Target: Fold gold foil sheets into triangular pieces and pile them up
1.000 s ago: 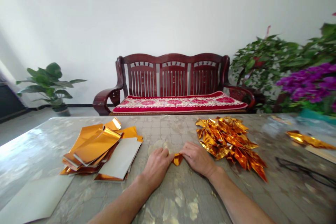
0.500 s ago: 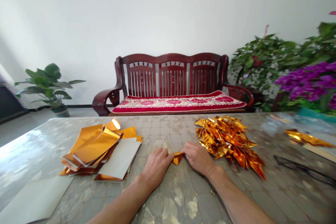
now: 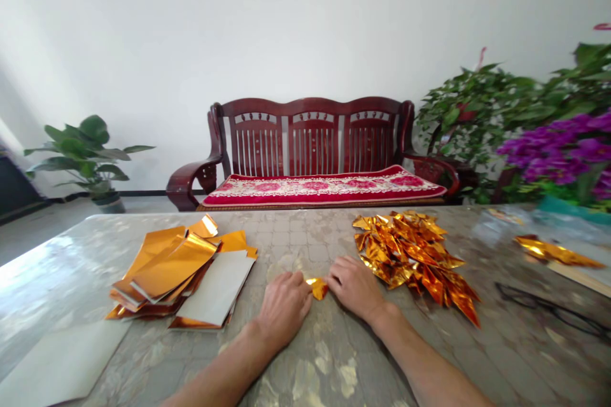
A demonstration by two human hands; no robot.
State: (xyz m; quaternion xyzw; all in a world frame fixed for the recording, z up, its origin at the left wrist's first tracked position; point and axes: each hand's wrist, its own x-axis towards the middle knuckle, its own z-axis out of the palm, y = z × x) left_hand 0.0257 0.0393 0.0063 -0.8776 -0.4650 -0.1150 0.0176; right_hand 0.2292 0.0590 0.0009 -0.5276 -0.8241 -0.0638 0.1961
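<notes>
A small folded piece of gold foil paper (image 3: 317, 288) lies between my hands at the middle of the table. My left hand (image 3: 285, 303) pinches its left end, fingers closed and curled down near the tabletop. On the other end, the closed fingers of my right hand (image 3: 356, 287) grip the foil. Part of the piece is hidden under the fingertips. To the left lies a stack of gold foil sheets (image 3: 167, 261), with a pale sheet side (image 3: 214, 289) showing on top. A heap of folded gold foil pieces (image 3: 410, 248) sits just beyond my right hand.
A pale sheet (image 3: 62, 359) lies at the table's front left. Black glasses (image 3: 554, 308), another gold foil piece (image 3: 558, 251) and clear plastic (image 3: 501, 222) are at the right. Behind the patterned table (image 3: 305, 235) stands a wooden bench (image 3: 312, 146); potted plants flank it.
The foil between my hands has turned and changed shape, its bright left part now showing. Both hands have shifted slightly left and keep hold of it.
</notes>
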